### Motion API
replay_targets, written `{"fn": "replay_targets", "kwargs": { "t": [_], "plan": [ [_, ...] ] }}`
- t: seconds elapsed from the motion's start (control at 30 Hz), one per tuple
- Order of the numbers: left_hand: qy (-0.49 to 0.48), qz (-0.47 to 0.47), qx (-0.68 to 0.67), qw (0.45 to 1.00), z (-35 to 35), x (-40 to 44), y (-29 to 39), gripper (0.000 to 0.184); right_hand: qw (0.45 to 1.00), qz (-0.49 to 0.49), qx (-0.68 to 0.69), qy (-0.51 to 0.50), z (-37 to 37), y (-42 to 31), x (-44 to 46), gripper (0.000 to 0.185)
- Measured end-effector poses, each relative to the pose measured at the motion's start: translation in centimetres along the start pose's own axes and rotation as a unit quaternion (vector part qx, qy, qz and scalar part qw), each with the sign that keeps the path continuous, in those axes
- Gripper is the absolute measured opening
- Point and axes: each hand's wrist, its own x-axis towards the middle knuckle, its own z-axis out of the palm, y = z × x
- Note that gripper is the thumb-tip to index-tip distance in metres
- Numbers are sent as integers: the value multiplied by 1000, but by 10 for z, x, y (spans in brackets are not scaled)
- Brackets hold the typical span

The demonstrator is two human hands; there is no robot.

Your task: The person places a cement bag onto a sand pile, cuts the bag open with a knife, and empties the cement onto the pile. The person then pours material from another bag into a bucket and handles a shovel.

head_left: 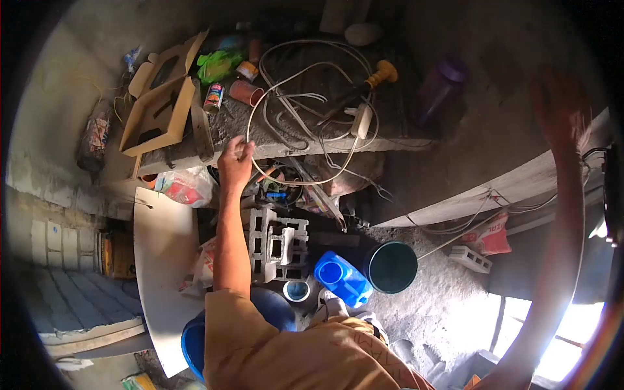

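My left hand [235,158] is at the front edge of the concrete shelf [312,148], its fingers closed on the outer loop of a white cable [268,93]. The cable lies in loose coils across the shelf, with a white socket block [361,121] at its right side. A yellow-handled tool [382,75] rests by the coils. My right hand [561,107] is raised at the far right, in shadow near the wall, apart from the cable. Its fingers are too dark and blurred to make out.
An open cardboard box [159,120], a small can [214,98] and a purple bottle [444,81] stand on the shelf. Below are hollow blocks [280,246], a blue jug [343,279], a dark green bucket [392,267] and a leaning white board [162,273].
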Motion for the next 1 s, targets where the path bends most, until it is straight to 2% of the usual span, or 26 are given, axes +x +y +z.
{"fn": "replay_targets", "kwargs": {
  "t": [0.07, 0.17, 0.23, 0.27, 0.3, 0.37, 0.4, 0.47, 0.53, 0.57, 0.6, 0.63, 0.7, 0.77, 0.83, 0.93, 1.0],
  "plan": [
    [42, 5, 12, 999, -11, 3, -7, 31, 1000, -5, -4, 13, 1, 0, 2, 21],
    [89, -2, -123, 988, -45, 7, -21, 29, 1000, -4, -2, 26, 1, -1, 2, 20],
    [111, -141, -174, 968, -75, 14, -32, 37, 1000, 0, 5, 28, 0, -3, 2, 19],
    [123, -226, -213, 943, -92, 16, -27, 46, 999, -8, 1, 37, -1, -4, 4, 18],
    [164, -269, -243, 918, -104, 23, -34, 56, 999, -17, -4, 46, -2, -4, 5, 17],
    [190, -261, -223, 920, -127, 37, -53, 68, 999, -26, -10, 47, -5, -5, 9, 17],
    [192, -261, -223, 920, -139, 47, -67, 68, 998, -36, -17, 45, -6, -5, 10, 17],
    [232, -352, -341, 840, -153, 70, -93, 73, 996, -42, -5, 80, -5, -7, 10, 16],
    [213, -379, -340, 834, -156, 85, -99, 78, 992, -49, 8, 115, -6, -8, 11, 15],
    [191, -406, -339, 827, -157, 90, -101, 82, 997, -47, 6, 58, -10, -8, 11, 16],
    [160, -422, -354, 819, -156, 93, -95, 81, 999, -45, 3, 2, -12, -7, 11, 18],
    [165, -423, -355, 817, -152, 97, -90, 81, 999, -48, 4, 6, -4, -3, 7, 18],
    [114, -386, -419, 814, -148, 105, -84, 71, 992, -64, -41, 96, 25, 11, -3, 25],
    [60, -348, -463, 813, -146, 115, -97, 61, 994, -65, -29, 85, 22, 10, -3, 28],
    [84, -325, -445, 830, -140, 115, -81, 53, 996, -64, -21, 58, 21, 9, -3, 31],
    [130, -352, -463, 803, -135, 124, -84, 43, 998, -53, -28, 31, 23, 8, -3, 29],
    [154, -320, -455, 817, -133, 125, -89, 39, 999, -33, -37, 5, 24, 7, -4, 28]
  ]
}}
